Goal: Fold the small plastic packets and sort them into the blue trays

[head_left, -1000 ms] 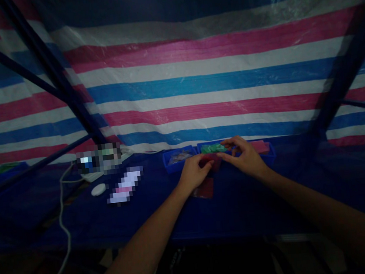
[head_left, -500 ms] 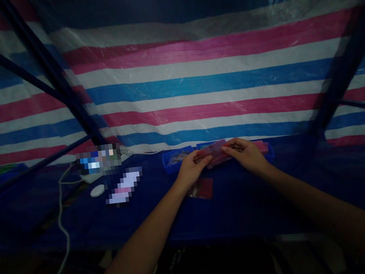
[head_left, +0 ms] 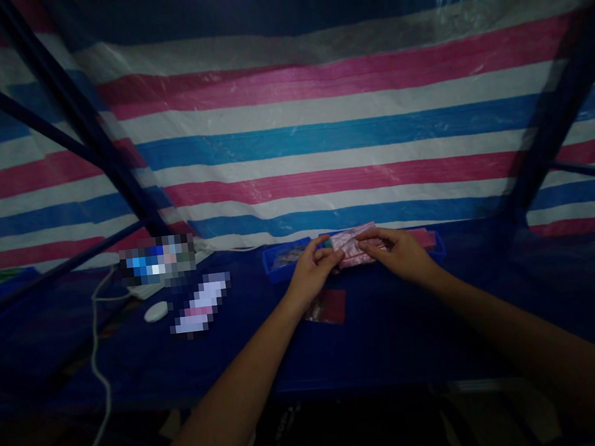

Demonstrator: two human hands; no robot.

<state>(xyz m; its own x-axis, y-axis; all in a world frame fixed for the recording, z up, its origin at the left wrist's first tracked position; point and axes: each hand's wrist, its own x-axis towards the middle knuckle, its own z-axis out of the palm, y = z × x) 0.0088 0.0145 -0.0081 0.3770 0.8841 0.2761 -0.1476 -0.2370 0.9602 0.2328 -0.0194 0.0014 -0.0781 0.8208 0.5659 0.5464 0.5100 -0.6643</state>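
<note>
A pink, shiny plastic bag [head_left: 352,247] is stretched between both hands above the blue trays. My left hand [head_left: 313,270] pinches its left end between thumb and fingers. The bag's right part is gripped by my right hand [head_left: 400,250], with the thumb and fingertips closed on it. Under the left wrist, a flat packet [head_left: 333,307], part clear and part dark red, lies on the table. Behind my left hand is a blue tray [head_left: 276,275] with clear items. Another blue tray [head_left: 442,253], partly hidden by my right hand, contains pink bags [head_left: 426,238].
A blue-covered table [head_left: 397,340] spans the front. To the left are a white oval object [head_left: 156,311], a blurred-out phone-like object [head_left: 202,304] and a white cable [head_left: 99,367]. Dark metal posts [head_left: 101,156] and a striped tarp [head_left: 320,134] stand behind.
The bag in my hands has turned so that its face now catches the light and shows brighter and more wrinkled. My hands stay nearly in place.
</note>
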